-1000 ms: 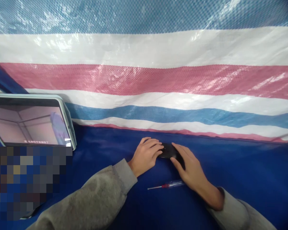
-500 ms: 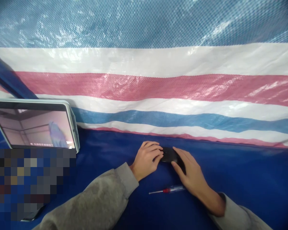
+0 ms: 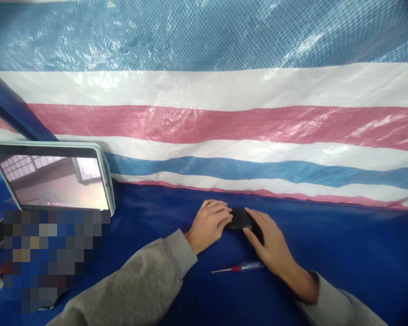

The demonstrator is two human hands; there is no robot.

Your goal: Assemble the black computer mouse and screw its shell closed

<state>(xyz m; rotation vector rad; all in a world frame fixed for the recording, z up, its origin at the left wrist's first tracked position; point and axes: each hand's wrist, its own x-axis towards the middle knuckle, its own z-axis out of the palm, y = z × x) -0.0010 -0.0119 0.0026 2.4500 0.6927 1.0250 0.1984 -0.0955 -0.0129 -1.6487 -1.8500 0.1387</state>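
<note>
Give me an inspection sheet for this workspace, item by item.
Surface: dark blue cloth covers the table.
Job's things: small black object lies on the cloth between both hands; what it is cannot be told.
Clutter: screwdriver with clear handle lies near the right wrist, untouched.
Grippers: left hand and right hand both rest fingers on the black object.
Cables: nothing seen.
Surroundings: striped tarp behind; tablet propped at left, screen lit; blurred patch below it.
</note>
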